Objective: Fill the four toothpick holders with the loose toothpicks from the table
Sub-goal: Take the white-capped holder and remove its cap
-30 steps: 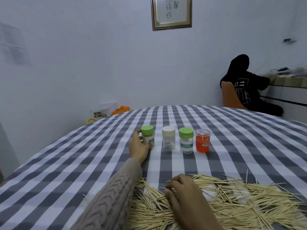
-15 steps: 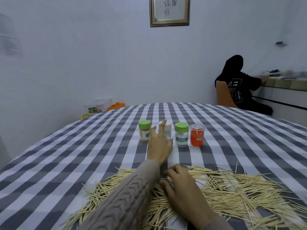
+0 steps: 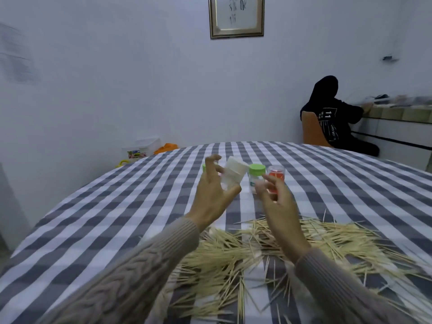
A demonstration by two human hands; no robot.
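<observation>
My left hand (image 3: 211,195) holds the white-lidded clear holder (image 3: 234,170) lifted off the table and tilted, pinched between thumb and fingers. Raised just right of it is my right hand (image 3: 277,202), fingers loosely curved, with nothing visible in them. On the checked tablecloth (image 3: 117,218) behind my hands stand a green-lidded holder (image 3: 257,170) and an orange holder (image 3: 277,173) with a clear lid. Another green-lidded holder (image 3: 204,167) is mostly hidden behind my left hand. A wide pile of loose toothpicks (image 3: 233,256) lies near the table's front, under my forearms.
A person in black (image 3: 332,120) sits on an orange chair at the back right, facing a counter. A plastic box (image 3: 145,148) and orange item sit on the floor beyond the table's far left edge. A framed picture (image 3: 236,16) hangs on the wall.
My left hand moved from the left green-lidded holder to the white-lidded one and lifted it, tilted. My right hand rose off the toothpick pile toward the holder.
</observation>
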